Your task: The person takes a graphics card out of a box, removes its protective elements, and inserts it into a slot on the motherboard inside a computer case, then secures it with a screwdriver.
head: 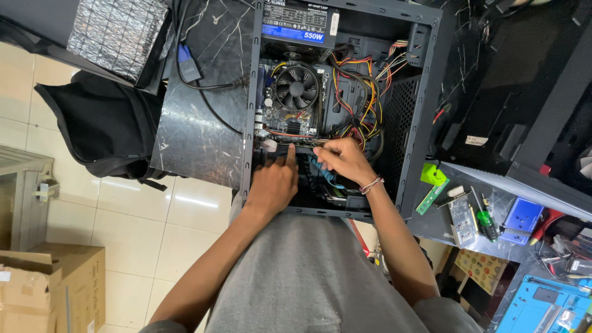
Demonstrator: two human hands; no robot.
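Note:
An open black computer case (419, 111) lies on its side on a dark marble-patterned table (197, 135). Inside are a motherboard (280, 120) with a round cooler fan (296, 86), a power supply (299, 24) at the far end and a tangle of coloured wires (361, 102). My left hand (274, 182) rests inside the case with its index finger pointing onto the motherboard's near edge. My right hand (345, 161) reaches in beside it, fingers pinched at the board's edge near a blue cable (324, 172). What the fingers pinch is hidden.
To the right lie a green part (433, 174), a loose circuit card (462, 216), a green-handled screwdriver (487, 223), a blue box (521, 219) and a blue mat (542, 305). A black bag (108, 126), foil padding (117, 34) and cardboard boxes (52, 287) are on the left.

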